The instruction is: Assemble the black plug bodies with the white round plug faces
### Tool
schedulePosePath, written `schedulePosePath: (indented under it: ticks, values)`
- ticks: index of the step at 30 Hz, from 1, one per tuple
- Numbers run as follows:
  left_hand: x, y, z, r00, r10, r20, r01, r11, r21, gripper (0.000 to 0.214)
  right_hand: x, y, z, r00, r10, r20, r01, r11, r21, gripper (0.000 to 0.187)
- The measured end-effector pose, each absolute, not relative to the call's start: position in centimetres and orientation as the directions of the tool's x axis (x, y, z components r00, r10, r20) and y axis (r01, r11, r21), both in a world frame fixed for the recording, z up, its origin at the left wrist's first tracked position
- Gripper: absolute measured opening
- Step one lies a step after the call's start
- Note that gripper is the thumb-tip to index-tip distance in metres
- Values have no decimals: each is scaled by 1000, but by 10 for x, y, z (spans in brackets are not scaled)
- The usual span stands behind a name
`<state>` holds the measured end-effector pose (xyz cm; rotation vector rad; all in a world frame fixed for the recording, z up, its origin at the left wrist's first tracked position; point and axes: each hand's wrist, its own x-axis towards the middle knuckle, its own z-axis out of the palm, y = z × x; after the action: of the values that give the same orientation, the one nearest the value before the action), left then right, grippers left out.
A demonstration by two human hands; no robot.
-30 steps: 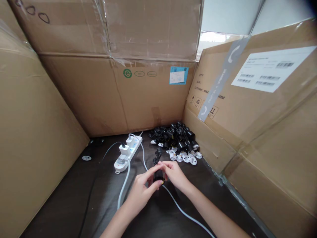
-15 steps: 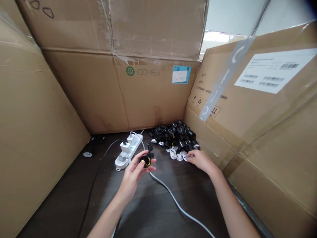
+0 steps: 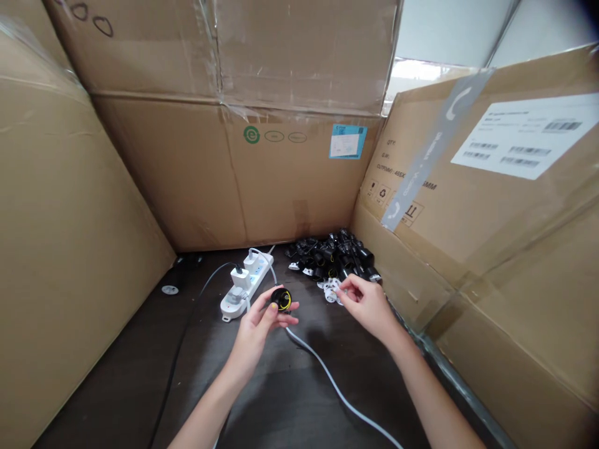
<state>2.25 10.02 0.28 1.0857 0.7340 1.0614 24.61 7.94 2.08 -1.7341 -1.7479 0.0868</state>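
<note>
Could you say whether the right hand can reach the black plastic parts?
Probably yes: the right hand sits just beside the black plastic parts, with only loose white discs between them.

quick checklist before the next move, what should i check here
1. left hand holds the black round part: ok
2. right hand has a white disc in its fingers: cannot tell, they are too close to the discs
3. grey cable lies off both hands: ok
4. two white plugs sit in the white power strip: ok
5. power strip switched on: cannot tell
</note>
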Motion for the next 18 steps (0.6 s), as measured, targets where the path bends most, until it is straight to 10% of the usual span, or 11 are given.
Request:
schedulePosePath:
  ticks: [3, 7, 18]
  values:
    - [23, 99, 2, 372, 928, 9, -317, 118, 941, 53, 218, 73, 17, -1, 666, 746, 780, 467, -416, 10]
    - [24, 98, 1, 375, 927, 5, -287, 112, 951, 50, 198, 68, 6, -211, 471, 857, 742, 648, -173, 12]
    - [27, 96, 2, 415, 910, 17, -219, 81, 972, 54, 188, 66, -3, -333, 433, 838, 723, 688, -69, 16]
